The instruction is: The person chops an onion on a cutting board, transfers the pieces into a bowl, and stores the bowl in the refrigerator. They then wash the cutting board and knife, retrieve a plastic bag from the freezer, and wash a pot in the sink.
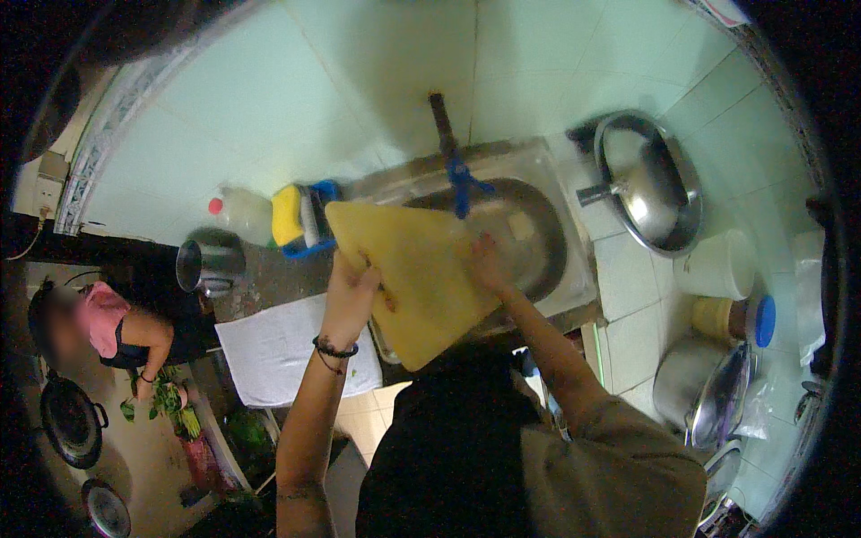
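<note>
A yellow cutting board (426,269) is tilted over the left part of the metal sink (577,255). My left hand (348,291) grips its left edge by the slot, thumb on the upper face. At the board's right edge is my right hand (489,267), just below the faucet (461,179) with its blue handle. The right fingers are blurred, so their grip on the board is unclear. A pale squarish patch (520,226) shows in the basin.
Left of the sink are a blue caddy with a yellow sponge (288,215), a plastic bottle (244,213), a metal pot (211,264) and a white towel (278,350). Metal basins (647,202) and a large pot (691,377) stand right. Another person (134,332) handles leafy greens (170,399) far left.
</note>
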`<state>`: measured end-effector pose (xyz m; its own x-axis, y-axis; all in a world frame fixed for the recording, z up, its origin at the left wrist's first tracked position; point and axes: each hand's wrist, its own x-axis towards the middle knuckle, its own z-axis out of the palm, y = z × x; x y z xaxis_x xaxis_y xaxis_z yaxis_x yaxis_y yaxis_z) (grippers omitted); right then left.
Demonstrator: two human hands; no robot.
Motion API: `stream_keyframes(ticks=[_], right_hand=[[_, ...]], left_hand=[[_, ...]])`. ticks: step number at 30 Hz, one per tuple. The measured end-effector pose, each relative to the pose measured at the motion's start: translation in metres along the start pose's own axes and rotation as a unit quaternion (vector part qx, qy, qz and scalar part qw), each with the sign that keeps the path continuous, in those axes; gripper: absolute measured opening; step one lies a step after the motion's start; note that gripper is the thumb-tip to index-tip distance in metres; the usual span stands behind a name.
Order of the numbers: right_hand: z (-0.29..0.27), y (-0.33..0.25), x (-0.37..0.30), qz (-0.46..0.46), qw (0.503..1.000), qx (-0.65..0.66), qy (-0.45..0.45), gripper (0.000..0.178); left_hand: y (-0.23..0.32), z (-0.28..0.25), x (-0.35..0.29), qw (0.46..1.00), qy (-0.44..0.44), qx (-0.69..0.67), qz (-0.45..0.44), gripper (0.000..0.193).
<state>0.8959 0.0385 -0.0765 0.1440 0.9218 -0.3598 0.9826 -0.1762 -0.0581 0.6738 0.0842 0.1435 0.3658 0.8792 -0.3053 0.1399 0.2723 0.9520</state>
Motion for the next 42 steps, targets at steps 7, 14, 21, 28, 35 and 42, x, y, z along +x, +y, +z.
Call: stream_keyframes(ticks=[7, 14, 21, 28, 35, 42], right_hand=[[-0.068, 0.004, -0.032, 0.089, 0.735, 0.672, 0.017, 0.054], [-0.042, 0.005, -0.027, -0.078, 0.809, 0.543, 0.214, 0.046], [-0.12, 0.055, -0.03, -0.028, 0.87, 0.423, 0.253, 0.031], [-0.237, 0.008, -0.062, -0.038, 0.941, 0.25, 0.225, 0.018], [-0.179, 0.071, -0.098, 0.033, 0.911, 0.387, 0.137, 0.024], [-0.236, 0.016, -0.158, -0.164, 0.744, 0.531, 0.371, 0.048]], left_hand=[[0.013, 0.037, 0.033, 0.996, -0.054, 0.052, 0.045, 0.03], [0.022, 0.047, 0.032, 0.994, -0.081, 0.062, 0.028, 0.029], [0.066, 0.012, 0.01, 0.993, -0.068, 0.096, 0.026, 0.039], [0.14, -0.025, -0.025, 0.947, -0.003, 0.308, 0.085, 0.05], [0.226, -0.05, -0.035, 0.815, 0.012, 0.511, 0.273, 0.032], [0.275, 0.021, -0.078, 0.739, -0.003, 0.61, 0.286, 0.035]])
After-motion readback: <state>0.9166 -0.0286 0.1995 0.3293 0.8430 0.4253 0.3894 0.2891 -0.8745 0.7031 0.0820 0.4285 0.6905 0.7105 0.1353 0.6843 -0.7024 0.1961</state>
